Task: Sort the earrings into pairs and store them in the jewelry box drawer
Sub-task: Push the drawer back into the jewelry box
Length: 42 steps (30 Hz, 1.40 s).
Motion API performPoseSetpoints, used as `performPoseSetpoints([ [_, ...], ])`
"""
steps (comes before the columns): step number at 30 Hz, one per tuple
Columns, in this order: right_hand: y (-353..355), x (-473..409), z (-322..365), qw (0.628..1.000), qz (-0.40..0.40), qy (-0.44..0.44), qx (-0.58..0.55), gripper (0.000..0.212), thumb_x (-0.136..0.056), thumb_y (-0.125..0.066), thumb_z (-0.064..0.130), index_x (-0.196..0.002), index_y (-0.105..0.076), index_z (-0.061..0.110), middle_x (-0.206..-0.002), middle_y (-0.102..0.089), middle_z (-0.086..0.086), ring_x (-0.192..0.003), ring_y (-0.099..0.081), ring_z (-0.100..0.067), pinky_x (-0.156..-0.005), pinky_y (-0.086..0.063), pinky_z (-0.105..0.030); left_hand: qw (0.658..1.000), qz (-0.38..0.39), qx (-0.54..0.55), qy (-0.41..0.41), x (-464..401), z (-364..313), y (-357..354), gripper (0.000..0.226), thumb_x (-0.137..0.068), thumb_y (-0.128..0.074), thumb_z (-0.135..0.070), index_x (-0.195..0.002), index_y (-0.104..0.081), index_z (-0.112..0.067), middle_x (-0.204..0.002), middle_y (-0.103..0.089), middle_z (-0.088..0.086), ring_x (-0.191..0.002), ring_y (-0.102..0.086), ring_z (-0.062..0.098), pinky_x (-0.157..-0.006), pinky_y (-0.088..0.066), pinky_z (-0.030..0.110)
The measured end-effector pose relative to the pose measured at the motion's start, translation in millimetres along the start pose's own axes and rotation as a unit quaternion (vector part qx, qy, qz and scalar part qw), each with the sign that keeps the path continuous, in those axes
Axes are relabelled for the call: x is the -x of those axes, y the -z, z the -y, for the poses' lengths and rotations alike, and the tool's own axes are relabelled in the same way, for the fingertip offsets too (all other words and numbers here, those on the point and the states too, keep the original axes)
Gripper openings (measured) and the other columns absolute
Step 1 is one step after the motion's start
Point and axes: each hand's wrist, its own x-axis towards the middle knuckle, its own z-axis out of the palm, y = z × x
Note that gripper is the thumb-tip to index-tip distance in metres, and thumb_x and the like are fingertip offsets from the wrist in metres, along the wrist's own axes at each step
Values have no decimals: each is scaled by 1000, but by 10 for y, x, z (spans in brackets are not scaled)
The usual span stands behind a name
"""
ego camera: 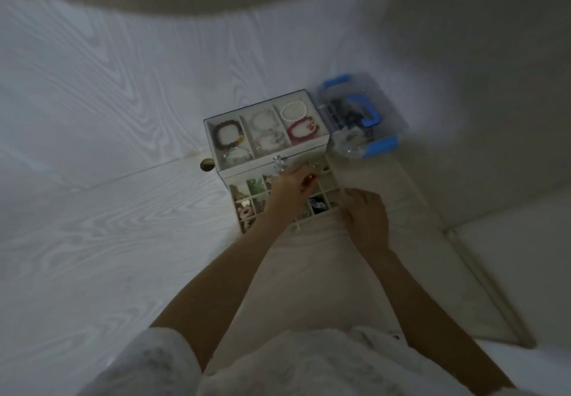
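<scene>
The white jewelry box (321, 140) stands on the pale surface, and several bracelets show under its glass top. Its drawer (236, 187) is pulled out toward me, a grid of small compartments holding earrings and other small pieces (255, 185). My left hand (289, 191) reaches over the middle of the drawer; its fingertips pinch a small glinting earring (310, 176) above the far compartments. My right hand (366, 213) is at the drawer's front right corner, its fingers curled against the edge. The view is dim and blurred, so small details are unclear.
A clear plastic case with blue handle and latches (361, 114) sits right behind the box, holding mixed small items. A round brass knob (207, 165) is left of the box. White wood-grain panels rise to the left and behind. My pale garment fills the bottom.
</scene>
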Motion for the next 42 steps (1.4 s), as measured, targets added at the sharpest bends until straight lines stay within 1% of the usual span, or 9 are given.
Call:
performPoseSetpoints([
  [8,81,23,-140,998,55,-16,-7,29,-85,-55,18,-111,-65,9,-97,-71,-12,-84,-63,-32,-79,-45,-37,982,162,-53,78,-360,43,-429,17,-85,-62,-8,-100,-69,-6,-99,-71,13,-88,-64,24,-77,-46,26],
  [12,71,30,-123,1000,25,0,-12,28,-84,-60,12,-111,-63,8,-106,-66,-14,-95,-58,-33,-85,-43,-37,994,101,-12,36,-294,12,-354,20,-85,-62,-5,-104,-68,-6,-94,-72,13,-80,-67,24,-72,-44,20],
  [15,106,91,-12,999,-41,16,-17,14,-79,-66,7,-93,-66,9,-89,-66,-11,-83,-57,-30,-77,-41,-35,1000,27,3,3,-93,-11,-135,16,-89,-60,-13,-101,-69,-14,-84,-73,6,-65,-64,16,-62,-51,24],
  [20,-22,222,155,997,7,65,33,16,-82,-52,23,-78,-67,16,-76,-68,-2,-74,-60,-25,-74,-33,-31,986,-75,-143,-43,634,233,301,20,-89,-55,-27,-93,-69,-15,-82,-71,2,-75,-62,17,-66,-47,27],
  [24,-121,232,246,995,-3,94,19,29,-78,-42,27,-77,-69,16,-79,-69,-2,-83,-60,-27,-74,-29,-28,966,-61,-225,113,1140,565,411,36,-76,-64,-43,-102,-63,-19,-96,-65,4,-89,-53,23,-76,-36,35],
  [27,-168,189,246,995,0,99,26,21,-79,-50,21,-81,-70,15,-84,-70,-2,-91,-59,-28,-76,-29,-29,962,-3,-153,227,1229,582,440,60,-66,-79,-40,-115,-55,-16,-107,-61,6,-93,-56,24,-79,-44,39],
  [31,-210,44,311,993,-2,112,21,13,-75,-59,15,-81,-71,13,-85,-71,-3,-94,-59,-28,-76,-35,-31,944,-21,-51,325,1098,589,474,48,-70,-78,-32,-111,-56,-18,-93,-68,0,-84,-64,19,-72,-49,31],
  [35,-241,-176,444,990,36,131,26,15,-80,-60,9,-93,-68,11,-99,-68,-7,-102,-55,-30,-81,-43,-37,933,-68,-34,351,906,742,509,46,-71,-77,-36,-109,-55,-21,-91,-68,-3,-84,-64,15,-74,-52,31],
  [42,-273,-544,580,979,122,149,68,50,-83,-54,11,-132,-46,14,-134,-47,-7,-130,-34,-27,-105,-27,-41,939,-73,-97,323,530,969,546,46,-79,-70,-36,-118,-52,-18,-114,-62,3,-101,-59,21,-78,-48,36],
])
